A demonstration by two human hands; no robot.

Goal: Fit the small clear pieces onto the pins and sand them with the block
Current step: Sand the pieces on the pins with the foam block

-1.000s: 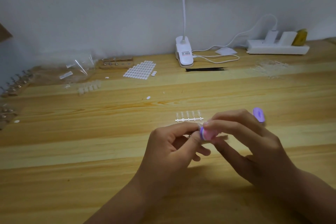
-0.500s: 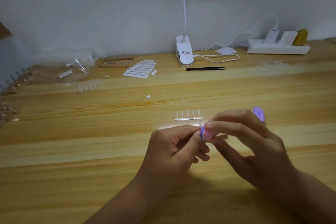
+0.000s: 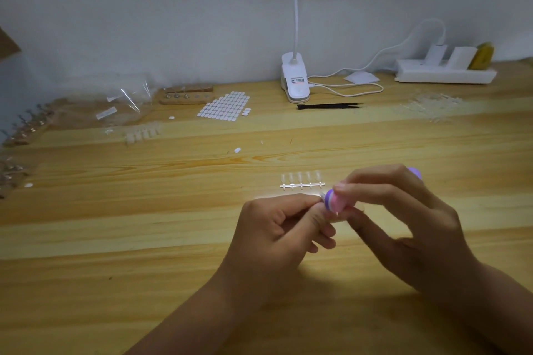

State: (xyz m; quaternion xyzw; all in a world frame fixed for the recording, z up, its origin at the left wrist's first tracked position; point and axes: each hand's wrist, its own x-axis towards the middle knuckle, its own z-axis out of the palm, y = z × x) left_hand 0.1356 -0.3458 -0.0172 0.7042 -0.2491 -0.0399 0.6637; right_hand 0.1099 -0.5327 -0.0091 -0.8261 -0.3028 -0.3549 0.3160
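My right hand point(image 3: 403, 228) grips a pink and purple sanding block point(image 3: 331, 201); its far purple end point(image 3: 415, 173) shows behind my fingers. The block's near end touches a small clear piece point(image 3: 322, 196) that my left hand point(image 3: 277, 230) pinches between thumb and forefinger. Most of that piece is hidden by my fingers. Just beyond my hands a clear strip of several small pieces point(image 3: 301, 181) lies flat on the wooden table point(image 3: 144, 239).
Wooden pin blocks sit at the left edge point(image 3: 26, 130) and at the back point(image 3: 186, 94). A sheet of white sticky dots point(image 3: 223, 106), clear bags point(image 3: 127, 101), another strip point(image 3: 142, 133), black tweezers point(image 3: 328, 106), a lamp clamp point(image 3: 294, 78), a power strip point(image 3: 445, 73) and loose clear strips point(image 3: 429, 108) lie behind.
My hands stay together in the same spot; the block shifts only slightly against the clear piece.
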